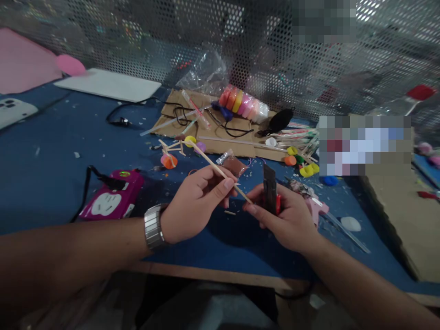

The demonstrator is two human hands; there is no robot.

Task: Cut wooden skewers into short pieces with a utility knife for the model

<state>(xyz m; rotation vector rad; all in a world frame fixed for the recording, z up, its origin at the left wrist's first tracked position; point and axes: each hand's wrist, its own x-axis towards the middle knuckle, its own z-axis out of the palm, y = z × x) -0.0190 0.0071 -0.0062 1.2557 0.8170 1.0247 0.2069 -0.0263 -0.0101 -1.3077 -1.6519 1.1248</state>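
My left hand, with a metal watch at the wrist, pinches a thin wooden stick that slants up and left from my fingers. My right hand is closed round a red-handled utility knife whose dark blade points up. The stick's near tip meets the right hand's thumb beside the blade. Both hands hover over the blue table top near its front edge.
A magenta power strip lies at left. Behind the hands are a cardboard sheet, a stack of coloured caps in plastic, loose bottle caps, straws, a pink glue gun, a laptop and a phone.
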